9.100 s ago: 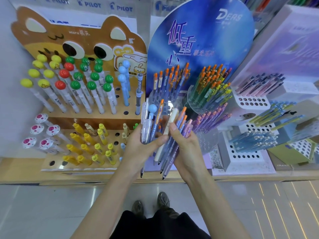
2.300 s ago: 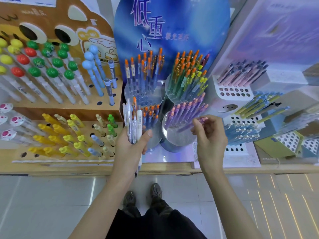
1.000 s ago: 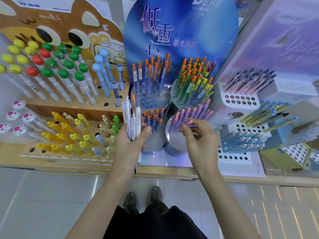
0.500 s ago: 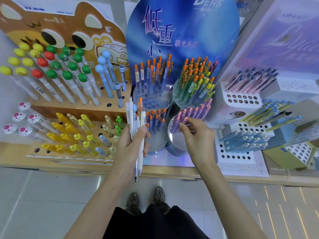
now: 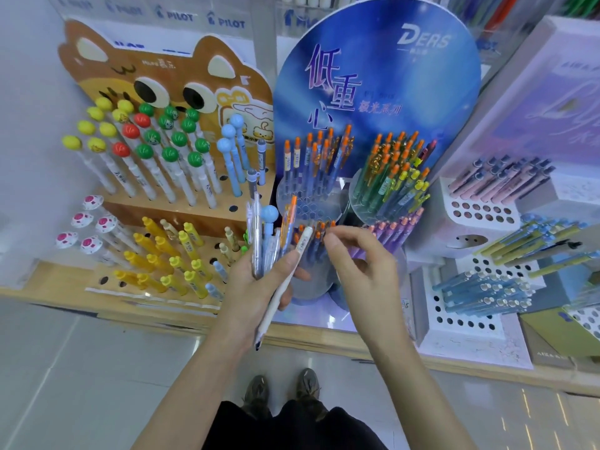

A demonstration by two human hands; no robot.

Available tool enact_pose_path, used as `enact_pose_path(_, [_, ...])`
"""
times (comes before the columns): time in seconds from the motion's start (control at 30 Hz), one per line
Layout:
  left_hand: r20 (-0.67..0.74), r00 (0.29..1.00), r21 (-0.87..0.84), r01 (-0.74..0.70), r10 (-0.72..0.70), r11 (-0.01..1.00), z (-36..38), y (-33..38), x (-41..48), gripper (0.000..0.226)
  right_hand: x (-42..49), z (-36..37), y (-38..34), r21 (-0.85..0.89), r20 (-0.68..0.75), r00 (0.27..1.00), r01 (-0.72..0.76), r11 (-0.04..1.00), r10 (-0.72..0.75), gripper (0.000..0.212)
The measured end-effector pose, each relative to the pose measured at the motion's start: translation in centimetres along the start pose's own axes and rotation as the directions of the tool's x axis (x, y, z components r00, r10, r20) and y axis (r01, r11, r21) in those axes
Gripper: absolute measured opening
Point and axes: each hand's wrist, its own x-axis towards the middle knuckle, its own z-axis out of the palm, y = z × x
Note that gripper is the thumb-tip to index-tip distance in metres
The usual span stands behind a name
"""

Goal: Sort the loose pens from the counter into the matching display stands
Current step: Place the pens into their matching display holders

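Pens: a bunch of pens (image 5: 266, 245) stands up in the left hand (image 5: 256, 287), in front of the blue stand (image 5: 373, 76) and above the bench (image 5: 48, 287).
Left hand: its fingers and thumb are wrapped round the bunch, tight.
Right hand: the right hand (image 5: 367, 271) is just beside the bunch, with its fingers curled and the tips close together. I cannot tell if it pinches a pen or only comes near.
White pen: the white pen (image 5: 272, 311) leans out of the bunch and hangs lower than the others.
How they feel: I think the pens are light, hard and smooth. One could slide out of a full fist, and the white pen looks the most likely to slip.
Where to hold: take one pen near its top, between thumb and finger, and pull it straight up out of the bunch.
Where they go: the orange-topped ones look like those in the blue stand, and the ball-topped pen (image 5: 269, 214) looks like the ones in the cat stand (image 5: 162, 76).
What changed: half a second ago the right hand was over at the purple pens (image 5: 393, 228). Now it has come left to the bunch. The white pen stood straighter then and now it slants. The bunch is much thinner than it was nine seconds ago.
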Motion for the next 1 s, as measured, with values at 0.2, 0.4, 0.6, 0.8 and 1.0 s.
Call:
enact_pose_path(0.2, [0.047, 0.999, 0.008, 0.010, -0.011, 1.000, -0.6, 0.2, -1.1, 0.030, 2.6, 2.4, -2.5, 0.217, 0.359, 0.914, -0.280, 0.935, 0.191, 0.013])
enact_pose_path(0.4, [0.092, 0.995, 0.045, 0.042, -0.046, 0.998, -1.6, -0.5, -1.5, 0.030, 3.4, 2.3, -2.5, 0.251, 0.100, 0.989, -0.130, 0.959, 0.108, 0.017])
enact_pose_path(0.6, [-0.017, 0.994, 0.072, 0.107, -0.106, 0.992, -2.5, -1.7, -1.9, 0.024, 4.3, 0.6, -2.9, 0.187, -0.193, 0.978, 0.113, 0.976, -0.076, 0.020])
enact_pose_path(0.8, [-0.126, 0.991, 0.130, 0.051, -0.035, 0.990, -3.4, -1.6, -1.3, 0.014, 1.4, 0.1, 1.0, 0.029, -0.253, 0.967, 0.032, 0.999, -0.024, 0.009])
enact_pose_path(1.0, [-0.133, 0.990, 0.000, 0.048, -0.048, 0.999, -4.2, -1.4, -1.3, 0.022, 0.0, 1.3, 5.1, -0.123, -0.201, 0.971, -0.159, 0.980, 0.132, 0.004])
